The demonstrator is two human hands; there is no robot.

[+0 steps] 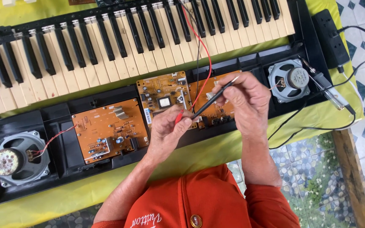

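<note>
Orange sleeves (208,202) frame two hands raised above an opened electronic keyboard (148,38) on a yellow-covered counter (216,152): the left hand (167,133) pinches a red test probe (178,117), and the right hand (243,101) pinches a black probe (216,98) crossing just above it. Steadier work likely means keeping the tips apart and leads slack over the middle circuit board (163,99) directly beneath both hands.
</note>
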